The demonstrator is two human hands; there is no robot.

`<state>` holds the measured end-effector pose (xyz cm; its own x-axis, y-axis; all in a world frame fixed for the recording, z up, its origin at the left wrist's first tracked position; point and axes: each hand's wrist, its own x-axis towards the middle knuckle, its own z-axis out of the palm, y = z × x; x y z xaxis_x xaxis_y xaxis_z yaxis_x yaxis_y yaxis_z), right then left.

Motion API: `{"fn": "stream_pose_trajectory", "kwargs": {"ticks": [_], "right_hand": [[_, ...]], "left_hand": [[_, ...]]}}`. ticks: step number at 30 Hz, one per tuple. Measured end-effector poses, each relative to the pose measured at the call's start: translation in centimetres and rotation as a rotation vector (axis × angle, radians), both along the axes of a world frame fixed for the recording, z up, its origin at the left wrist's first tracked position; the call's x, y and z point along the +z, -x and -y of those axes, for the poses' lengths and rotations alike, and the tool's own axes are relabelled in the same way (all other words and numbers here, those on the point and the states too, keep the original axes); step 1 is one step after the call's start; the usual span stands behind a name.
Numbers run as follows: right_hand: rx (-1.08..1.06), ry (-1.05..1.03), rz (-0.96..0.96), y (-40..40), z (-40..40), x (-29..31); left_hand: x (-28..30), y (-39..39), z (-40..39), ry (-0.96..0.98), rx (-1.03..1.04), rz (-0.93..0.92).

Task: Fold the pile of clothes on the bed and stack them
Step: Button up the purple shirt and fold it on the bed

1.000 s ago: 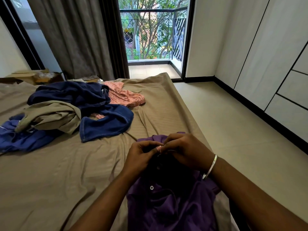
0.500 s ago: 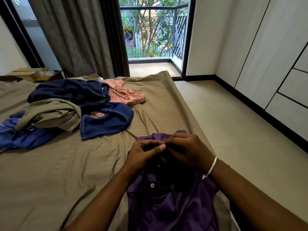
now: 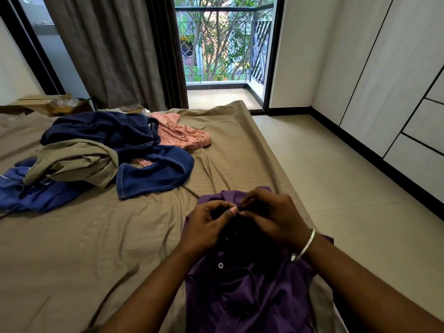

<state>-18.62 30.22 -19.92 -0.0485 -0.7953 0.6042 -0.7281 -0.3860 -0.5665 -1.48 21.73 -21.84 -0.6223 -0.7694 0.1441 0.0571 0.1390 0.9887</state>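
The purple button-up shirt [image 3: 242,292] lies front-up at the near right edge of the bed [image 3: 79,248], and both the left hand [image 3: 206,227] and the right hand [image 3: 274,216] pinch its placket just below the collar, fingertips meeting as if working 1 button. The cloth looks light, limp and faintly slick, so it is best taken at the shoulder seams or hem corners. The unfolded pile [image 3: 96,155] sits well apart, far left.

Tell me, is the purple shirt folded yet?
Not yet: the purple shirt lies spread on the bed, both hands pinching its placket.
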Motion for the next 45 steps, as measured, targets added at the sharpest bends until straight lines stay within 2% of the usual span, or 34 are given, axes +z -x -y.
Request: {"fn": "stream_pose_trajectory", "kwargs": {"ticks": [6,14,17,22,26,29,33,37,41,45], "right_hand": [[-0.012,-0.09,0.158,-0.1,-0.1,-0.7],[-0.024,-0.208,0.266,-0.4,0.5,-2.4],[-0.043,-0.252,0.256,-0.2,0.9,-3.1],[-0.11,-0.364,0.242,1.4,1.8,-4.3],[-0.142,-0.444,0.197,2.9,3.0,-5.1],[-0.155,-0.494,0.093,4.3,4.7,-5.2],[-0.093,-0.549,0.046,7.1,8.4,-4.9],[-0.018,-0.61,0.109,10.4,12.7,-4.4],[0.08,-0.765,0.077,13.3,16.3,-5.8],[0.123,-0.906,0.113,13.8,17.5,-6.8]], "left_hand": [[-0.5,-0.1,0.4,-0.001,-0.102,0.056],[-2.0,0.5,1.0,-0.186,-0.159,0.069],[-2.6,0.6,1.6,-0.229,-0.197,0.087],[-4.2,2.1,2.8,-0.188,-0.223,0.175],[-5.8,3.8,4.3,-0.145,-0.134,0.212],[-6.7,4.9,6.2,-0.051,-0.046,0.226],[-7.1,7.7,9.6,-0.025,-0.059,0.17],[-6.9,10.8,13.5,-0.01,-0.087,0.108],[-8.4,12.3,16.4,0.055,-0.072,0.176],[-9.8,11.9,15.3,-0.064,-0.008,0.168]]}}
